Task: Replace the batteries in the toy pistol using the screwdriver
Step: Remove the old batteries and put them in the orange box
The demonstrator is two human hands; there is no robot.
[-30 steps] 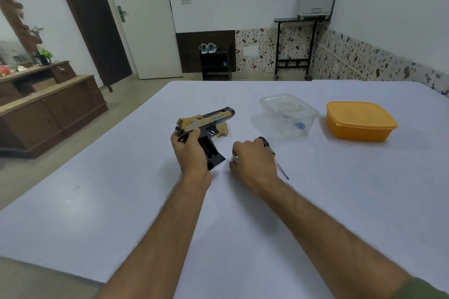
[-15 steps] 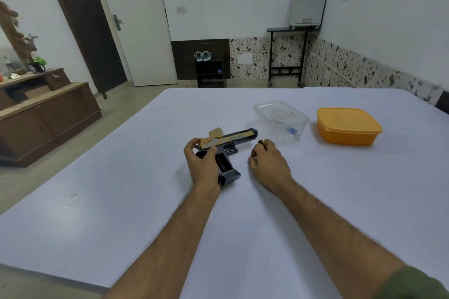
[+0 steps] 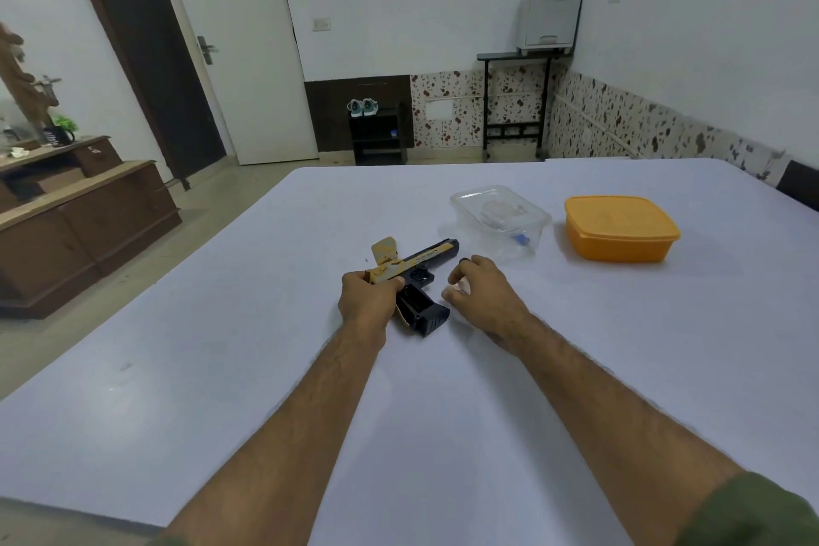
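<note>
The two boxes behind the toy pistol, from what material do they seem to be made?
The clear box looks like thin, glossy, transparent plastic: its contents show through the walls and lid. The orange box looks like opaque plastic with a smooth, slightly matte finish and soft rounded corners. Both are judged by look only.

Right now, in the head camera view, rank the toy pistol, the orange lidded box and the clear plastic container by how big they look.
1. Orange lidded box, largest.
2. Clear plastic container and toy pistol: too close to rank. The pistol lies nearer the camera, with the left hand covering part of it.
</note>
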